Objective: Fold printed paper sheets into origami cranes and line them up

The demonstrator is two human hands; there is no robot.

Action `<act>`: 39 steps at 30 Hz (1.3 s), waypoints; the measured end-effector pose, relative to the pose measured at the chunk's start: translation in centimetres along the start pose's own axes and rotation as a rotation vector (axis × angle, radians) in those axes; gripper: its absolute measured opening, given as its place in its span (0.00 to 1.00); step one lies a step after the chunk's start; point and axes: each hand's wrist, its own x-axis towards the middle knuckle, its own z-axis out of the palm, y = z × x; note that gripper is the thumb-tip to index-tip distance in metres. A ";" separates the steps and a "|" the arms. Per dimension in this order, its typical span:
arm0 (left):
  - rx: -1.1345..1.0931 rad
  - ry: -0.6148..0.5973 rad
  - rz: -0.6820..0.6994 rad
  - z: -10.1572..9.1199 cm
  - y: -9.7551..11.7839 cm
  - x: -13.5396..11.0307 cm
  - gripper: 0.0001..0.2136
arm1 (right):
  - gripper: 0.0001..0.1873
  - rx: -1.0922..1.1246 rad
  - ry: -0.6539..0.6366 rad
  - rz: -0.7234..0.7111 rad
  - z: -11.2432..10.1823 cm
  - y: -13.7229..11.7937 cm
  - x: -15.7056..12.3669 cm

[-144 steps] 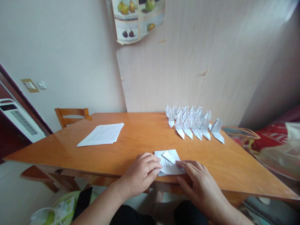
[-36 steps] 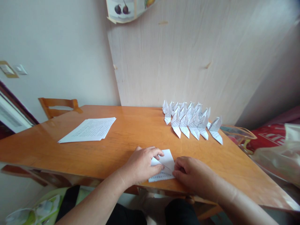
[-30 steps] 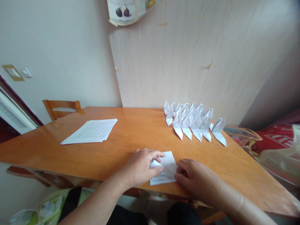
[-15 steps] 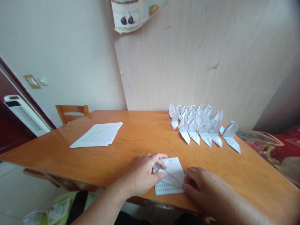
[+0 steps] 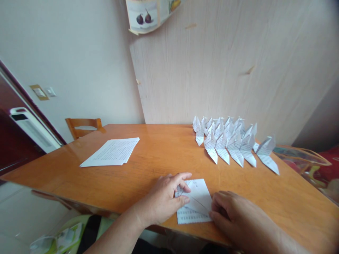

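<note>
A small white sheet of folded paper [image 5: 198, 195] with rows of writing lies at the table's near edge. Its folded flap shows a slanting crease line across the middle. My left hand [image 5: 169, 194] rests on its left side, thumb and bent fingers close together on the flap, index finger stretched out. At the lower right edge, my right hand [image 5: 227, 211] is closed, thumb and curled fingers pinching the paper's corner. The right fingertips are partly hidden by the hand itself.
Several folded paper pieces [image 5: 235, 144] stand in rows at the table's back right. A stack of written sheets [image 5: 111, 152] lies on the left of the wooden table [image 5: 159, 151]. Behind the left end is a wooden chair [image 5: 83, 123]; a green seat [image 5: 106, 225] shows below.
The view has shifted slightly, so the table items sit a little further right. Both hands stay on the folded paper with almost the same grip.
</note>
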 end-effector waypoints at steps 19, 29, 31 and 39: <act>0.040 0.017 0.020 0.1 0.3 0.1 0.26 | 0.06 -0.011 -0.011 -0.001 -0.1 0.0 -0.1; 0.106 -0.017 0.062 -0.5 0.9 0.2 0.23 | 0.05 0.006 0.014 -0.012 -0.1 0.0 -0.1; 0.112 -0.017 0.070 -0.6 0.8 0.2 0.23 | 0.04 0.007 0.021 -0.018 -0.2 0.0 -0.2; 0.142 -0.054 0.112 -0.8 1.0 0.3 0.18 | 0.03 0.033 0.026 -0.024 -0.2 0.5 -0.5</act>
